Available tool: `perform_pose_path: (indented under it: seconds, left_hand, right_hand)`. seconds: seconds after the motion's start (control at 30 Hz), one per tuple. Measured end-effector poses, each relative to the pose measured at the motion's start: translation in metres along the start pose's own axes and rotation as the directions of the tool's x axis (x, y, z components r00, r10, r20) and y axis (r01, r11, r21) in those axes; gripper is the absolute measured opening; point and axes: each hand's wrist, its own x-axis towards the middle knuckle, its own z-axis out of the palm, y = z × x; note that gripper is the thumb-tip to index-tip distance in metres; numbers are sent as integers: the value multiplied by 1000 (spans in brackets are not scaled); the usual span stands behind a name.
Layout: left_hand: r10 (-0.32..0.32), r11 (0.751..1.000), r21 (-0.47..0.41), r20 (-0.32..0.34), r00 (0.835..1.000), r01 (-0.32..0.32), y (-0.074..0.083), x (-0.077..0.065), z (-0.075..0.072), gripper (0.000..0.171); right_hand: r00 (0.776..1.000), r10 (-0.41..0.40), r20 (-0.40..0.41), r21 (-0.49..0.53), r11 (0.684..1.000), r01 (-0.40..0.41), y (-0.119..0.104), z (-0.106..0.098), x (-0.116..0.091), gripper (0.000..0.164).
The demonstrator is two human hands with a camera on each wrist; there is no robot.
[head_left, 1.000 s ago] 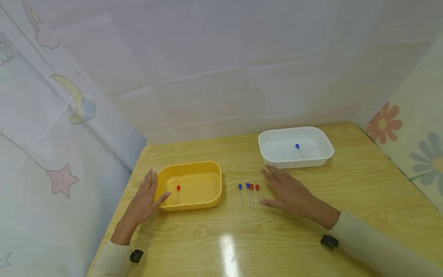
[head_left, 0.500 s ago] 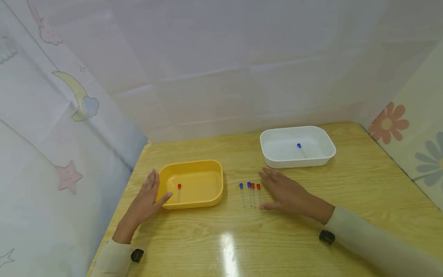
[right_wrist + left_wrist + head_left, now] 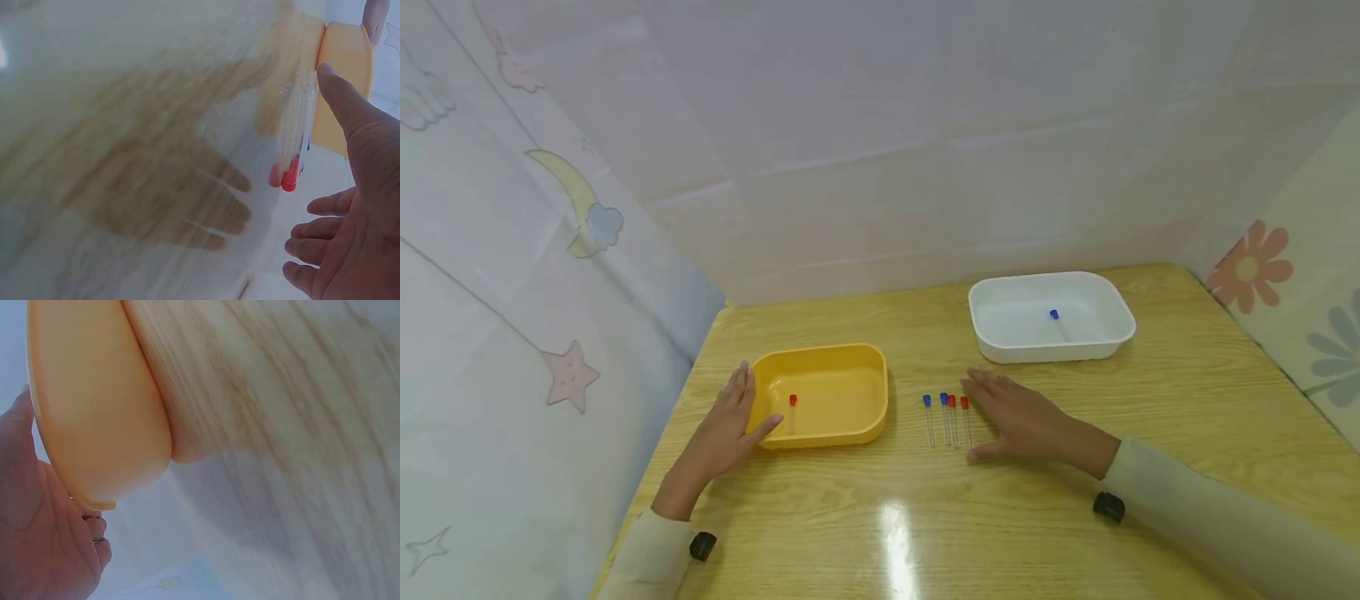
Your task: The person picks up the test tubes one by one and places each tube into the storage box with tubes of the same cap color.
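Observation:
My left hand (image 3: 718,437) rests at the left end of the yellow tray (image 3: 827,440), fingers straight along its outside and thumb over the front rim. The left wrist view shows that palm (image 3: 44,537) beside the tray wall (image 3: 100,406). A red-capped clear tube (image 3: 793,402) lies inside. Between the trays, two blue-capped tubes (image 3: 927,402) and two red-capped tubes (image 3: 965,403) lie side by side. My right hand (image 3: 1026,421) is spread just right of them, holding nothing. In the right wrist view, its open fingers (image 3: 315,228) are apart from the red caps (image 3: 289,178).
A white tray (image 3: 1060,352) stands at the back right, with one blue-capped tube (image 3: 1054,315) in it. The wooden table (image 3: 805,525) meets a pale cloth (image 3: 850,167) behind and patterned cloth at both sides. Light glares on the front of the table.
My right hand has shifted slightly left and back from the white tray, closer to the row of tubes. The left hand stays at the yellow tray. The head view has turned a little.

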Motion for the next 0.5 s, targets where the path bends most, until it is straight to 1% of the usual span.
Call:
perform_pose_path:
  seconds: [0.2, 0.4, 0.5]
  left_hand:
    - [13, 998, 60, 11, 1000, -14, 1, 5, 3, 97]
    - [21, 997, 72, 6, 1000, -21, 2, 8, 7, 98]
    - [17, 997, 76, 2, 1000, -17, 2, 9, 8, 98]
  right_hand:
    - [1000, -2, 5, 11, 1000, 2, 3, 5, -1, 112]
    - [999, 17, 31, 19, 1000, -18, 5, 8, 0, 115]
    - [1000, 12, 29, 23, 1000, -12, 5, 8, 1, 115]
